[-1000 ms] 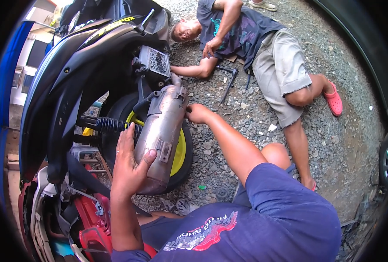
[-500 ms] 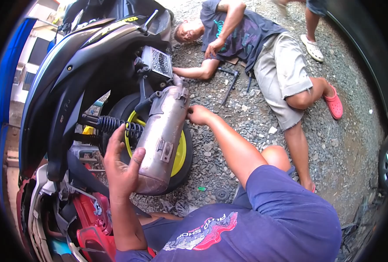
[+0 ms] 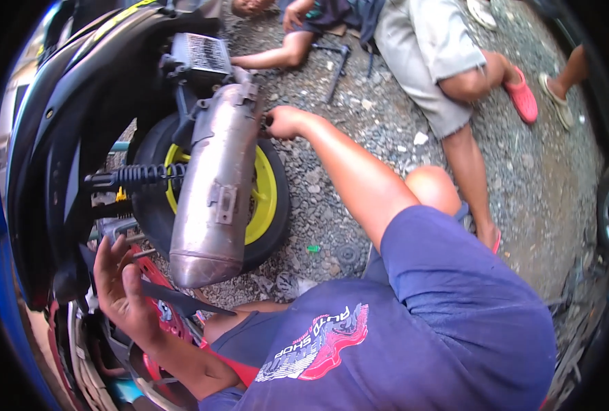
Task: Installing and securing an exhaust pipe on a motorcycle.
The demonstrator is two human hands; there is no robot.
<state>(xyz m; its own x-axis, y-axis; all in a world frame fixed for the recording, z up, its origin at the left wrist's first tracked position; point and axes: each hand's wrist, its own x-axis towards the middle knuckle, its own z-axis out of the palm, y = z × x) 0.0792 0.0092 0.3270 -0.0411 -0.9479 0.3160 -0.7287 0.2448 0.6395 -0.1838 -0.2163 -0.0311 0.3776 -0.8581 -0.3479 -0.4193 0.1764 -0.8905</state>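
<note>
The right hand (image 3: 285, 122) is closed in a tight grip at the upper end of the exhaust muffler (image 3: 216, 188), at the joint where the pipe meets the engine side; whether it pinches a bolt or a tool there cannot be told. The left hand (image 3: 120, 288) hangs open at about eight o'clock from the muffler's tail, fingers spread, palm toward the pipe and clear of it, holding nothing.

The muffler is a long, dull grey metal cylinder, scuffed and stained, with a small bracket welded at its middle and a rounded tail cap at six o'clock. It slants across the rear wheel (image 3: 266, 198), whose rim is yellow inside a black tyre. A black coil shock absorber (image 3: 136, 177) runs out at nine o'clock from the wheel, under the dark body panels (image 3: 64, 137).

At three o'clock of the wheel lies open gravel ground (image 3: 332, 205), bounded by the person's own forearm and knee. Further off, at twelve to one o'clock, another person (image 3: 421, 48) lies on the gravel, red sandal (image 3: 522, 96) on one foot.
</note>
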